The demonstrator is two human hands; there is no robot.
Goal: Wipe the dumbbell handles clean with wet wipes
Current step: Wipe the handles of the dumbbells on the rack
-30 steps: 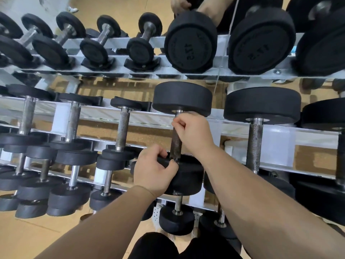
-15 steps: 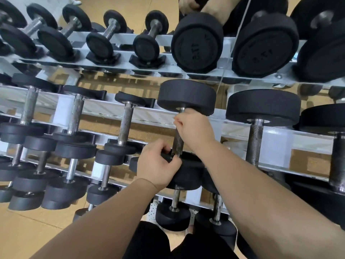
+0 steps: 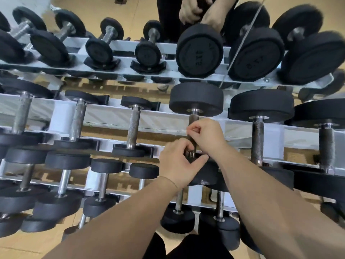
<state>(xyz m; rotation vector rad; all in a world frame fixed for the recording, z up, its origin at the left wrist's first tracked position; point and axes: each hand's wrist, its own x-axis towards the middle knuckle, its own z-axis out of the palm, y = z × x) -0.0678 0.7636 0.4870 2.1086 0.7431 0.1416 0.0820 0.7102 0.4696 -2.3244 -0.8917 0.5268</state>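
head view: both grips on one handle, middle shelf

the dumbbell (image 3: 196, 101) being worked lies on the middle shelf of the rack (image 3: 158, 121), just past the picture's centre toward one o'clock. its handle (image 3: 193, 118) runs from twelve to six.

the right grip (image 3: 207, 135) is curled tight round the middle of the handle, most likely the wiping hand. no wet wipe shows, so it may be folded inside the fingers, but i cannot tell.

the left grip (image 3: 178, 164) pinches the six o'clock end of the handle, with its thumb across the near weight (image 3: 205, 174). this probably steadies the bar so it does not roll on the rails under the rubbing.

other dumbbells wait at nine o'clock (image 3: 133, 128) and three o'clock (image 3: 258, 139), their handles bare and speckled. by the look of it most of the row is yet to be done.
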